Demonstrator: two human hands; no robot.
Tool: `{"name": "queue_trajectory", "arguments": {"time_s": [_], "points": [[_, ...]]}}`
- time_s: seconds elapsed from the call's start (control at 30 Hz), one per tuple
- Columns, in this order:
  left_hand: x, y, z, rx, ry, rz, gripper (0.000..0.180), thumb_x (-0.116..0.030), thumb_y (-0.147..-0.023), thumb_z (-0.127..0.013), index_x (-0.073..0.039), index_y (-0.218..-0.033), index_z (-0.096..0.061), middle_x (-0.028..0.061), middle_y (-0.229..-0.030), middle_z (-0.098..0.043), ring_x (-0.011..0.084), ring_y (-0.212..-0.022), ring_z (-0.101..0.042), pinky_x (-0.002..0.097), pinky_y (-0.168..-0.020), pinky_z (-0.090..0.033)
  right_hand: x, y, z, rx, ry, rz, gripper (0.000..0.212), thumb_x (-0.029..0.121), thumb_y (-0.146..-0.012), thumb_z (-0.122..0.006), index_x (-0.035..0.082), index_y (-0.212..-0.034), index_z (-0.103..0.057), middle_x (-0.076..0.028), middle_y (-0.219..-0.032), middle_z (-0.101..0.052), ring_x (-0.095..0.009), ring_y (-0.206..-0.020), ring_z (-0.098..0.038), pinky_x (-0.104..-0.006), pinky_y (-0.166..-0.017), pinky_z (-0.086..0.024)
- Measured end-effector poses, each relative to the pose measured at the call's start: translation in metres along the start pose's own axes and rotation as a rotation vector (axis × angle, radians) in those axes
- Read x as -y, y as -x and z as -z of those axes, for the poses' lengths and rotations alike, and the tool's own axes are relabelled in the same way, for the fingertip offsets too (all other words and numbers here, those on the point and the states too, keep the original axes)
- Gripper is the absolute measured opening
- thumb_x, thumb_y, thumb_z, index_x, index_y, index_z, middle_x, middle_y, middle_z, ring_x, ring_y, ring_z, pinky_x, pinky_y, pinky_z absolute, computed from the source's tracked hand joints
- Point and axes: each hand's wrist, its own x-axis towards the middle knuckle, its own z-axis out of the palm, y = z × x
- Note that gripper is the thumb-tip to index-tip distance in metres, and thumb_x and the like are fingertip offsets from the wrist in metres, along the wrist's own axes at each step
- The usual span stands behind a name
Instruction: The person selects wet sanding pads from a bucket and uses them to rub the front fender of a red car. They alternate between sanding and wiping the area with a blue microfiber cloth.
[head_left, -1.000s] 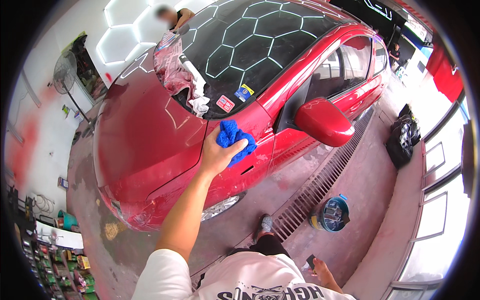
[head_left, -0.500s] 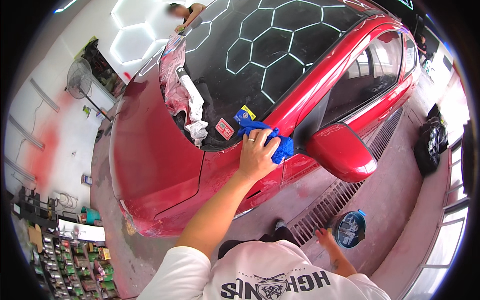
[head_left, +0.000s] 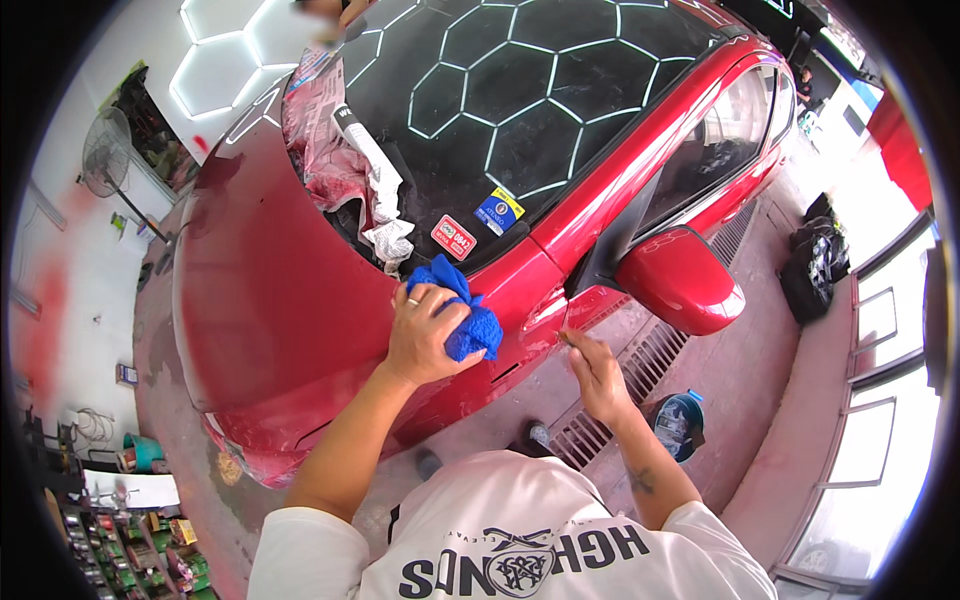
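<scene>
My left hand (head_left: 424,335) grips a bunched blue microfiber cloth (head_left: 473,333) against the red car's front fender (head_left: 520,290), just below the lower windshield corner. A ring shows on one finger. My right hand (head_left: 597,377) is raised beside the fender, near the front edge of the door. Its fingers are drawn together, and whatever may be between them is too small to make out. Two stickers, a red one (head_left: 453,237) and a blue-and-yellow one (head_left: 499,211), are on the windshield (head_left: 540,130). Crumpled masking paper (head_left: 372,170) lies along the windshield's base.
The red side mirror (head_left: 680,281) juts out right of my hands. A dark bucket (head_left: 678,425) stands by the floor grate (head_left: 585,432). Black bags (head_left: 815,265) sit along the right wall. Across the hood are a standing fan (head_left: 108,155) and another person, partly cut off.
My left hand has brought the blue cloth leftward along the fender, away from the mirror. My right hand has risen from beside the bucket to the car's side. The view has shifted slightly.
</scene>
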Motion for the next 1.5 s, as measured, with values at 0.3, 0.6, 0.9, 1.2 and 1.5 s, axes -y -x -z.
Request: {"name": "queue_trajectory", "arguments": {"time_s": [0.3,0.6,0.9,1.2,1.5], "points": [[0.024,-0.008,0.011,0.161,0.152,-0.017,0.061,-0.047,-0.068,-0.098,-0.016,-0.114,-0.074,0.0099,-0.125,-0.063,0.0361,-0.132,-0.061,0.0564,-0.106,-0.046,0.067,-0.09,-0.045,-0.426,0.74,0.411,0.06,0.022,-0.09,-0.081,0.013,-0.148,-0.068,-0.003,-0.154,-0.064,-0.033,-0.127,-0.059,-0.0514,-0.104,-0.05],[0.031,-0.003,0.012,0.104,0.146,-0.043,0.063,-0.052,-0.068,-0.097,-0.017,-0.115,-0.074,0.0095,-0.127,-0.063,0.0349,-0.129,-0.061,0.0548,-0.106,-0.046,0.059,-0.092,-0.061,-0.436,0.872,0.439,0.07,0.026,-0.088,-0.083,0.016,-0.154,-0.063,-0.001,-0.161,-0.059,-0.032,-0.13,-0.058,-0.0503,-0.1,-0.049],[0.029,-0.005,0.008,0.096,0.132,-0.041,0.063,-0.05,-0.067,-0.097,-0.016,-0.114,-0.074,0.0097,-0.126,-0.065,0.0352,-0.128,-0.062,0.0546,-0.106,-0.047,0.041,-0.094,-0.05,-0.45,0.862,0.491,0.071,0.026,-0.089,-0.082,0.015,-0.156,-0.061,-0.003,-0.164,-0.058,-0.032,-0.126,-0.059,-0.0477,-0.096,-0.049],[0.026,-0.01,0.011,0.111,0.116,-0.041,0.06,-0.047,-0.066,-0.098,-0.015,-0.11,-0.074,0.0098,-0.122,-0.065,0.0352,-0.125,-0.064,0.0548,-0.103,-0.049,0.036,-0.098,-0.042,-0.43,0.817,0.569,0.074,0.026,-0.084,-0.084,0.013,-0.154,-0.062,-0.003,-0.163,-0.059,-0.03,-0.115,-0.059,-0.0442,-0.094,-0.048],[0.025,-0.006,0.009,0.096,0.119,-0.058,0.061,-0.048,-0.065,-0.098,-0.015,-0.11,-0.074,0.0106,-0.124,-0.065,0.0372,-0.123,-0.065,0.0546,-0.104,-0.049,0.04,-0.1,-0.029,-0.339,0.815,0.595,0.068,0.027,-0.087,-0.082,0.012,-0.15,-0.065,-0.003,-0.161,-0.06,-0.027,-0.109,-0.059,-0.0427,-0.091,-0.049]]}}
